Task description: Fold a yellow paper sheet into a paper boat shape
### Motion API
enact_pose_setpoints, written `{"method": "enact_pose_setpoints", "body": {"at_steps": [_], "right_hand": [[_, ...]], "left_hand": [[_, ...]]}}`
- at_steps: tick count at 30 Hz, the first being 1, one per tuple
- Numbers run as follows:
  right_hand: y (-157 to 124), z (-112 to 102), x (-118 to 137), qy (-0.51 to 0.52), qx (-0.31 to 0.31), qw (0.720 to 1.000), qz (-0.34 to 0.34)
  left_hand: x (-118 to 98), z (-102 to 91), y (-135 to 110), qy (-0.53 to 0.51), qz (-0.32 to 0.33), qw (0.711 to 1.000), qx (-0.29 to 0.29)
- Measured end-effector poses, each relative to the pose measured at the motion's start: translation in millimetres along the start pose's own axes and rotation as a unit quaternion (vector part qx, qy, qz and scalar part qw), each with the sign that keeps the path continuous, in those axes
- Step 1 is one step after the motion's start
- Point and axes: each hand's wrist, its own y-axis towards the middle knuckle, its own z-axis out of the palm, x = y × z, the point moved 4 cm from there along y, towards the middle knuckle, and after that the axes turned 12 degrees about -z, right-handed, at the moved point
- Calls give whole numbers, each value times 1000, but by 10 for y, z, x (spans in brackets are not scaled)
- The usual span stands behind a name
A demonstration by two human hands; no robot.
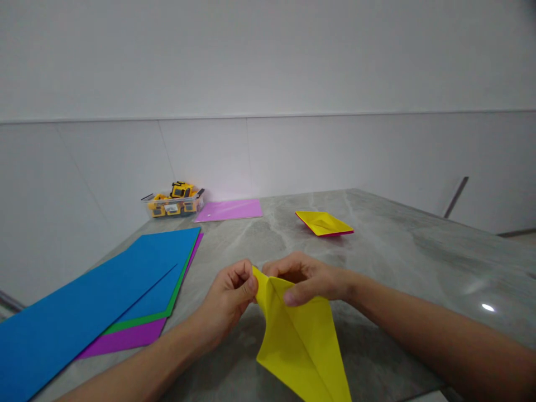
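A sheet of yellow paper [299, 340], creased and partly folded, is held up in front of me over the table. My left hand [228, 298] pinches its upper left corner between thumb and fingers. Gripping the top edge, my right hand [307, 279] has its thumb on the near face and its fingers behind the paper. A crease runs down the middle of the sheet, and its lower end passes out of view. Farther off to the right lies a folded paper boat [324, 223], yellow inside with a red underside.
On the left, blue sheets [138, 273] overlap a green sheet [173, 301] and a purple sheet [129, 338]. Against the wall stand a clear bin [172, 208] of yellow toy vehicles and a pink sheet [230, 210]. The grey marbled table [402, 268] extends right.
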Motion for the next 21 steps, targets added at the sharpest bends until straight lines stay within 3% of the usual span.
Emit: {"method": "enact_pose_setpoints", "body": {"at_steps": [4, 7, 11, 15, 21], "right_hand": [[4, 63, 95, -87, 14, 996, -11], [15, 91, 152, -165, 8, 985, -59], [14, -53, 59, -124, -153, 977, -77], [-38, -275, -79, -81, -320, 939, -93], [-38, -320, -218, -95, -294, 950, -37]], "left_hand": [[15, 4, -4, 23, -4, 1000, -8], [23, 4, -5, 33, -9, 999, -21], [43, -14, -5, 38, -8, 999, -22], [64, -17, -25, 78, -6, 997, 26], [102, 8, -40, 104, -35, 992, 62]]}}
